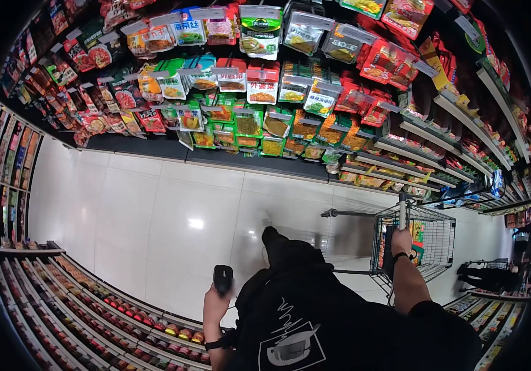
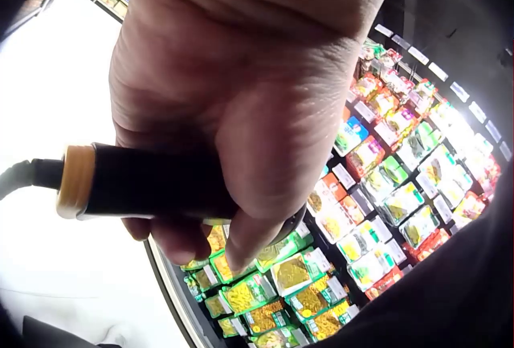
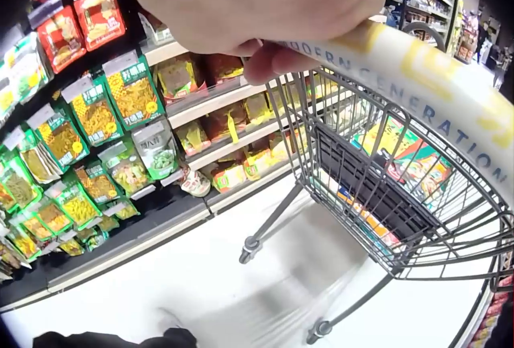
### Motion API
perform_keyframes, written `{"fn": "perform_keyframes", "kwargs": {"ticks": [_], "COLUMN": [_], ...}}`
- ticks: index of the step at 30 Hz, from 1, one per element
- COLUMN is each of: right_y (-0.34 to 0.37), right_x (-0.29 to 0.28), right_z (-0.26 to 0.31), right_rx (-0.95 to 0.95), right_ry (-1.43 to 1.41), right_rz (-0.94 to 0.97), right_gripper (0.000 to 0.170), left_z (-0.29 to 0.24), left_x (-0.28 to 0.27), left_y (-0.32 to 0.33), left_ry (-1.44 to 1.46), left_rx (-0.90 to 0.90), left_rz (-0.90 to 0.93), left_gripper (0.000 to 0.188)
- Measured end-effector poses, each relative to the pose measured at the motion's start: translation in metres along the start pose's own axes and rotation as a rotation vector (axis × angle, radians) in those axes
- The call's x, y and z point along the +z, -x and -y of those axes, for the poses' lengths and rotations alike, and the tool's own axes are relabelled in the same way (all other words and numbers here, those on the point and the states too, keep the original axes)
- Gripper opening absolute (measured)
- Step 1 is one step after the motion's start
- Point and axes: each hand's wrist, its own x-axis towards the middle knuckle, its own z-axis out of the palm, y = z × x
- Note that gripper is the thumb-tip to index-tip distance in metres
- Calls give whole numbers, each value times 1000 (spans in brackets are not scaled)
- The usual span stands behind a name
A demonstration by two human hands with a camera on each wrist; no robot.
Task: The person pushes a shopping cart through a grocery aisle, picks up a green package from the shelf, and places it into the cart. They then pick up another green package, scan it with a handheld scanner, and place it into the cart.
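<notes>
Presently, the left hand (image 1: 217,304) has its fingers closed around a black handheld device (image 1: 223,278), which has a gold ring (image 2: 77,182) and a black cable (image 2: 20,174) at one end. The right hand (image 1: 401,240) is curled around the white handle (image 1: 403,213) of a wire shopping cart (image 1: 447,246), and in the cart lie colourful packages (image 3: 418,161). Beside the cart, across the pale floor (image 1: 173,207), are hanging many food packets (image 1: 262,86) in rows. On the opposite side of the aisle stand long shelves (image 1: 95,309) with goods.
</notes>
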Motion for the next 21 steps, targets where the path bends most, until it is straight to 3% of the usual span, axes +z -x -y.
{"fn": "perform_keyframes", "kwargs": {"ticks": [11, 14, 16, 21], "right_y": [-21, -39, -21, -29], "right_x": [25, 39, 13, 26], "right_z": [9, 2, 40, 48], "right_rx": [119, 100, 201, 300], "right_ry": [207, 255, 206, 204], "right_rz": [-7, -28, -28, -62], "right_gripper": [37, 41, 39, 40], "left_z": [-1, -19, -27, -80], "left_x": [-57, -86, -105, -153], "left_y": [-27, -47, -67, -119], "left_ry": [8, -48, -83, -263], "left_rx": [-105, -147, -111, -47], "left_rz": [-36, -20, 8, 100], "left_gripper": [46, 45, 47, 48]}}
